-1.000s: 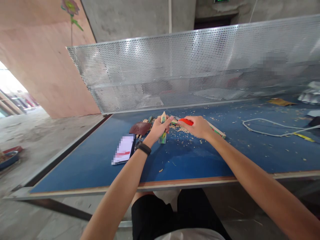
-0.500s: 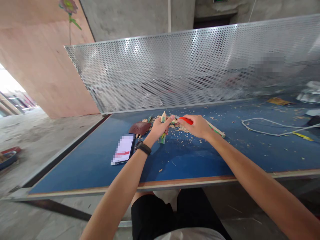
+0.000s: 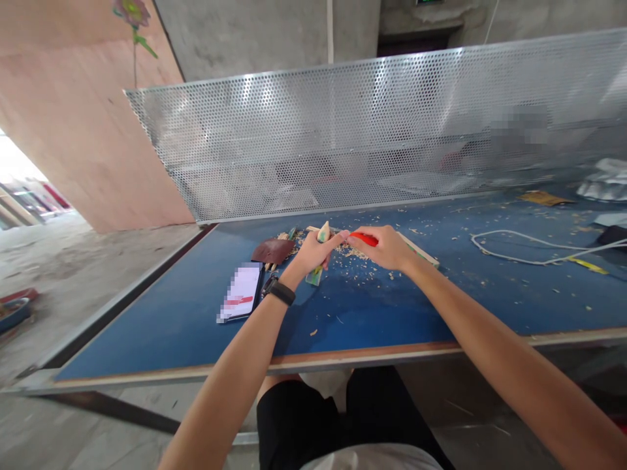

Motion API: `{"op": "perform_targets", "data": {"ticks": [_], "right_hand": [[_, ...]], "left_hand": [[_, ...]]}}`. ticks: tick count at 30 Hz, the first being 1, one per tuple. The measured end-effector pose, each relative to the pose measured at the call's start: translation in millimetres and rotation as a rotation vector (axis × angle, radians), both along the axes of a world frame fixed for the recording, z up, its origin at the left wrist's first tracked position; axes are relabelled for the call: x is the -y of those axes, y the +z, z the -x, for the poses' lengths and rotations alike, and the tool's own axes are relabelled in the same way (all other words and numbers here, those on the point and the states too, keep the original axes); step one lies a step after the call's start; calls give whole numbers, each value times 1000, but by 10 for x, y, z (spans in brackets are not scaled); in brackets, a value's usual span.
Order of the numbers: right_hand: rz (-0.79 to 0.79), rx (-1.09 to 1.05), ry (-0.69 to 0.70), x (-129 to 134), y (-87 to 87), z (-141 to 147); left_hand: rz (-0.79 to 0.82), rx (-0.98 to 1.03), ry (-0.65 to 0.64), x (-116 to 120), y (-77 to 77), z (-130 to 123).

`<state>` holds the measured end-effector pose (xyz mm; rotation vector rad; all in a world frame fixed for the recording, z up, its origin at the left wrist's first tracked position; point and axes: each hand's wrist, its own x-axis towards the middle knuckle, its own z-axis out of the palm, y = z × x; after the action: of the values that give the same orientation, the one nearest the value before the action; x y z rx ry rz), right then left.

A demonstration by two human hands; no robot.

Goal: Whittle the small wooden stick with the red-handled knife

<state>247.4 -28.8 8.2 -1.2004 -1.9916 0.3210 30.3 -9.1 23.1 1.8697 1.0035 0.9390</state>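
Observation:
My left hand [image 3: 312, 251] is closed around a wooden stick [image 3: 324, 232]. The stick has a pale pointed upper end and green and yellow patches, and its lower end shows below my fingers. In my right hand [image 3: 389, 247] is a red-handled carving knife [image 3: 365, 239], its blade mostly hidden by the hands. My left thumb reaches across and touches the front of the knife beside my right fingertips. Wood shavings [image 3: 360, 253] lie under and around both hands. Beyond my right wrist rests a long wooden strip [image 3: 420, 250], partly covered.
Left of my hands a phone [image 3: 242, 290] lies on the blue table [image 3: 161, 326], near a dark brown piece [image 3: 272, 250]. A white cable [image 3: 519, 262] loops at the right beside a yellow strip [image 3: 590, 266]. A perforated metal screen [image 3: 313, 143] stands along the back.
The stick in my left hand has tilted, its tip to the right and its lower end to the left. My left thumb has moved right to meet the knife. My right hand stays nearly in place.

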Motion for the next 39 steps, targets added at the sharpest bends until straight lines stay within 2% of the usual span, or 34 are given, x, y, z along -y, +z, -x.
{"op": "perform_targets", "data": {"ticks": [12,23,30,35,39], "right_hand": [[-76,43,32,-15,-8,-40],[-48,61,76,-77,-28,-167],[-158,135,-103,-45,-42,-112],[-302,195,-250,-31,-43,-51],[-352,244,-323,-18,-42,14]], "left_hand": [[16,-38,-154,5,32,40],[54,-59,-170,-38,-36,10],[8,-15,-189,-48,-82,35],[8,-65,-80,-53,-99,9],[58,-25,-25,-93,-130,-25]]}}
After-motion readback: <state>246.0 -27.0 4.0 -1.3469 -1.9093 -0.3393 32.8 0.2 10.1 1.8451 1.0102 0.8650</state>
